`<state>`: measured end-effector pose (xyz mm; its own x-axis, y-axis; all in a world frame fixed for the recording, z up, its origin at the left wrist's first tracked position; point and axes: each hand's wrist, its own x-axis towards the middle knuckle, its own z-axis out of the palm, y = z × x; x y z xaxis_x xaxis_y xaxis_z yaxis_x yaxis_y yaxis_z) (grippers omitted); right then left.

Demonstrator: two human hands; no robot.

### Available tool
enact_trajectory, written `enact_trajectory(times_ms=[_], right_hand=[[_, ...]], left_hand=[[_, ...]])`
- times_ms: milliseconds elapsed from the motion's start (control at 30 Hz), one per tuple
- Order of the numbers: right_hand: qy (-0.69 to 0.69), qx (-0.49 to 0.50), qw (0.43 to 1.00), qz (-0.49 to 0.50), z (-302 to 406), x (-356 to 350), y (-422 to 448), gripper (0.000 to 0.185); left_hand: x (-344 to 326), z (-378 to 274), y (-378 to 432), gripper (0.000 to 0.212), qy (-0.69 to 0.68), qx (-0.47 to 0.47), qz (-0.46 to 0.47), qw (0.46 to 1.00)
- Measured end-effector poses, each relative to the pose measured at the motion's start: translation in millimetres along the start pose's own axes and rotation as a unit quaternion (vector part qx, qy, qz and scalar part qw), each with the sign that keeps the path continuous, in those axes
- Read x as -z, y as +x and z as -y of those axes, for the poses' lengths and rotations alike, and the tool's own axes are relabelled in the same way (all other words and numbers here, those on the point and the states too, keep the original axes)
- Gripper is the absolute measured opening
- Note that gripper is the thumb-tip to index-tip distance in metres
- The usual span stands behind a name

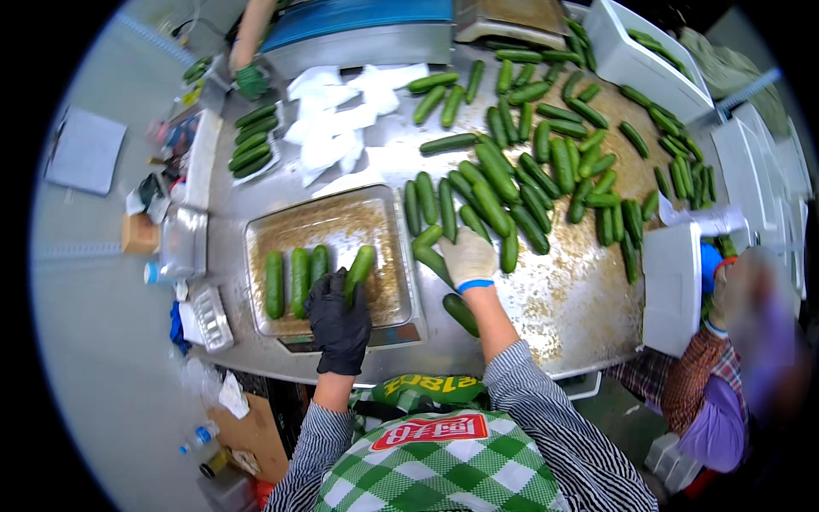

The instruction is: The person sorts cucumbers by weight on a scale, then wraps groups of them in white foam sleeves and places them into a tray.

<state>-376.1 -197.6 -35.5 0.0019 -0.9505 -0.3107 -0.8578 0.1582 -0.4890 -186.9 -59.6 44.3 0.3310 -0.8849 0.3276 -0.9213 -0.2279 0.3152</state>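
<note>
My left hand (338, 320), in a black glove, grips the lower end of a cucumber (361, 264) that leans inside a shallow metal tray (403, 281). Beside it in the tray lie three more cucumbers (274, 285), roughly parallel. The tray rests on a weighing scale (384, 337). To the right of the tray, my right hand (469, 256) wears a pale knit glove with a blue cuff and reaches onto the edge of a cucumber pile (496, 201). Its fingertips are hidden among the cucumbers. One cucumber (461, 313) lies by my right wrist.
White wrapping sheets (329, 121) and a packed tray of cucumbers (253, 144) lie beyond the metal tray. A co-worker's green-gloved hand (251, 81) is at the far left. White bins (672, 288) line the right side, near another person's arm (694, 358). A blue-topped machine (358, 32) stands behind.
</note>
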Motion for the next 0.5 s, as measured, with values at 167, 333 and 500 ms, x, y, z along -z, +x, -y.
enact_trajectory(times_ms=[167, 333, 500], right_hand=[[0.075, 0.033, 0.995, -0.049, -19, 5, 1, 0.048], [0.146, 0.022, 0.987, -0.064, -62, 14, -7, 0.052], [0.446, -0.119, 0.886, -0.04, -78, 28, -37, 0.036]], left_hand=[[44, 50, 4, 0.018, -0.075, 0.049, -0.09, 0.992], [85, 190, -23, 0.026, 0.103, 0.153, -0.126, 0.975], [93, 274, -74, 0.04, 0.201, 0.339, -0.01, 0.919]])
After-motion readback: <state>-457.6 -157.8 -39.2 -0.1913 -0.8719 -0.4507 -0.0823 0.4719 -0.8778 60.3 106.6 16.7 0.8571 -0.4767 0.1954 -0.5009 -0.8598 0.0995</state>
